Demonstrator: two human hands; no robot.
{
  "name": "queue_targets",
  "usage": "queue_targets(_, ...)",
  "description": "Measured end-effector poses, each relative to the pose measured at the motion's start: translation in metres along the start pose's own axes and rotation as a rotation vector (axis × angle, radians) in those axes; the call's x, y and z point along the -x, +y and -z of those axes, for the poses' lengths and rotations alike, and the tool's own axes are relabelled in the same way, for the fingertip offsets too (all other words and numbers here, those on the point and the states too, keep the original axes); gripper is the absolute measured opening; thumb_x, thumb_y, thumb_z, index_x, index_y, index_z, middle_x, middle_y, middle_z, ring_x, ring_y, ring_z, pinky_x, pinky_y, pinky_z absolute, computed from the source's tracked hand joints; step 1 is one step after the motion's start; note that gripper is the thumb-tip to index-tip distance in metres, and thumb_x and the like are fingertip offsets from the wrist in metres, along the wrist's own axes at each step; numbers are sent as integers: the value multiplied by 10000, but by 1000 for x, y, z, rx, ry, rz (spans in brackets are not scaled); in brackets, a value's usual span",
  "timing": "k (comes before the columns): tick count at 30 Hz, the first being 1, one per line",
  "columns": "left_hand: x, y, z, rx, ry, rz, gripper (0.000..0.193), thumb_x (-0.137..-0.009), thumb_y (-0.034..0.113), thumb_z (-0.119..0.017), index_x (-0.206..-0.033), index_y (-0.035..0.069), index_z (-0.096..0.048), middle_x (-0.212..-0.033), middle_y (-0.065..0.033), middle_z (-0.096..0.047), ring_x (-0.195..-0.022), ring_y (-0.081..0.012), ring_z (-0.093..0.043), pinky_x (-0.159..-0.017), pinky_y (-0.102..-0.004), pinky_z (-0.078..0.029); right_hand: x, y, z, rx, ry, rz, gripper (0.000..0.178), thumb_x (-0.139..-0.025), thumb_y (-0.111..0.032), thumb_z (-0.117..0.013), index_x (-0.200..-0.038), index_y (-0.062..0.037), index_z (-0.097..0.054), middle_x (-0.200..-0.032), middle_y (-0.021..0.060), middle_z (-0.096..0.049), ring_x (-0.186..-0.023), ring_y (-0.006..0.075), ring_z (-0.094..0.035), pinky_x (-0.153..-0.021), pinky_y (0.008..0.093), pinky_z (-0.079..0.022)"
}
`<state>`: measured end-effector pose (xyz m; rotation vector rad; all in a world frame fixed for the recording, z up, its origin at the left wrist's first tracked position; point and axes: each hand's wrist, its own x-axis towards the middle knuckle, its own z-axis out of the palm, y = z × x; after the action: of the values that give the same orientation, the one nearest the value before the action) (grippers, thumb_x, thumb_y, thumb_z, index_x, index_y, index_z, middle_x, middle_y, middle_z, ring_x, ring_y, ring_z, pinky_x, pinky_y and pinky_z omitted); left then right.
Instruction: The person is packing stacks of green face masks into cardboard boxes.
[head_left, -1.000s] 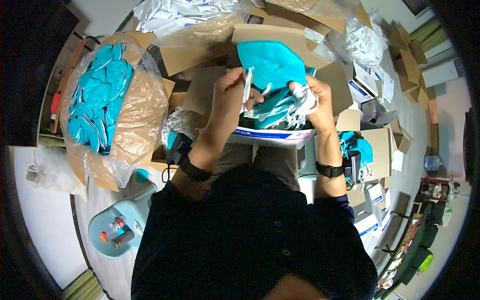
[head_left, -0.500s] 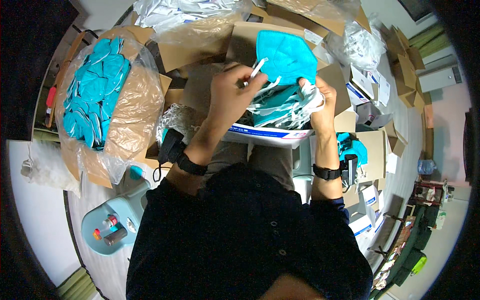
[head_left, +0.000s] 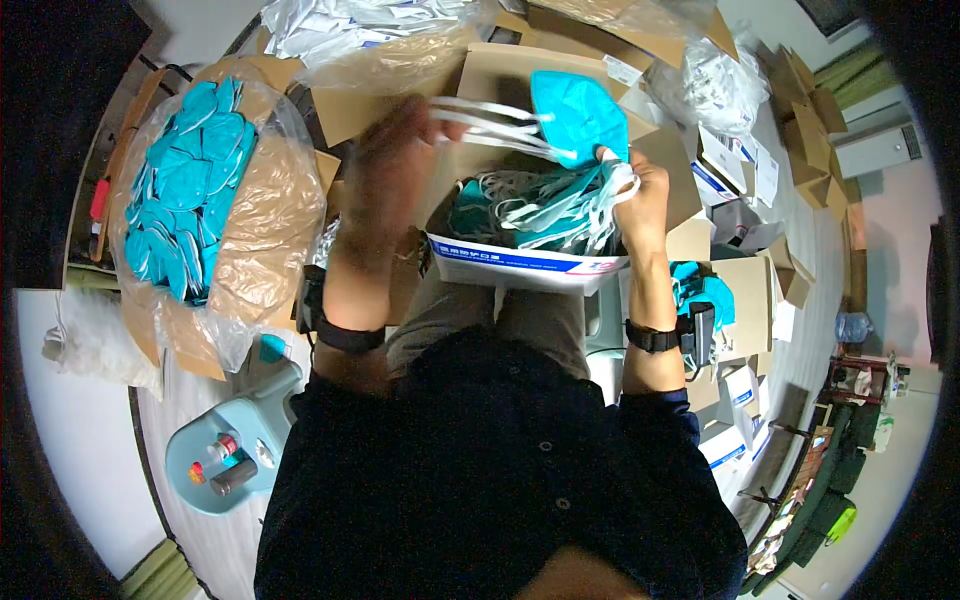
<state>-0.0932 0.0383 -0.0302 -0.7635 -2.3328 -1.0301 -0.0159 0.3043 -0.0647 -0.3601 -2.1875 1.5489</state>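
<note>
A teal face mask (head_left: 583, 112) is held up above the white-and-blue cardboard box (head_left: 500, 258) over my lap. My right hand (head_left: 640, 190) grips its lower edge, thumb on the front, with a bunch of white straps (head_left: 605, 205) hanging by the fingers. My left hand (head_left: 400, 140), smeared by motion, is closed on stretched white elastic straps (head_left: 490, 122) that run across to the mask. More teal masks with tangled straps (head_left: 510, 195) fill the box below. Dark bands circle both my wrists.
At left, a plastic-lined carton (head_left: 265, 200) holds a heap of teal masks (head_left: 185, 180). A light-blue stool (head_left: 200, 450) with bottles stands lower left. Small white-and-blue boxes (head_left: 720, 165) and an open carton (head_left: 745, 300) lie at right; bagged white material (head_left: 715, 85) sits beyond.
My left hand has moved left, away from the mask, drawing the white straps out taut. The mask has tilted and dropped slightly. My right hand has stayed nearly in place.
</note>
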Motion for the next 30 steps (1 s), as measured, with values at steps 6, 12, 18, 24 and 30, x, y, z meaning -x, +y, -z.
queue_targets(6,-25,-4,-12,702,-442,148,274,-952,280,-462,-860,72,-615,-755,-12,-635,-662,-130,-526,-618,-272,-430,-1,10,-6,379,11,226,310,-817,-189,-700,-1066,-18,-626,-689,202,-634,-592,296,-595,-587,362,-452)
queue_targets(12,-35,17,-32,833,-754,399,390,-974,335,-456,-797,33,-627,-709,-30,-614,-620,-92,-533,-550,-230,-401,18,-35,0,-107,-271,140,656,-745,-89,-775,-1343,-109,-506,-693,-35,-521,-630,49,-459,-590,209,-396)
queue_targets(18,-28,33,-49,870,-1020,146,301,-951,231,-526,-801,-9,-630,-664,-17,-592,-599,-74,-539,-557,-224,-439,16,-39,-20,-297,-629,195,554,-765,-77,-717,-1279,-13,-520,-854,31,-660,-803,91,-604,-730,231,-486)
queue_targets(24,-23,33,-37,728,-946,193,288,-964,252,-518,-812,27,-614,-648,12,-548,-611,-64,-512,-567,-223,-416,22,-21,-14,-2,-513,240,87,-816,-95,-696,-842,-21,-658,-744,-8,-615,-715,73,-539,-659,236,-457)
queue_targets(30,4,31,-73,855,-679,333,317,-989,236,-472,-758,38,-559,-656,-4,-528,-591,-88,-490,-566,-239,-407,24,-25,-6,-392,-303,-98,263,-893,-239,-660,-686,-98,-580,-628,-73,-521,-574,11,-439,-504,194,-332)
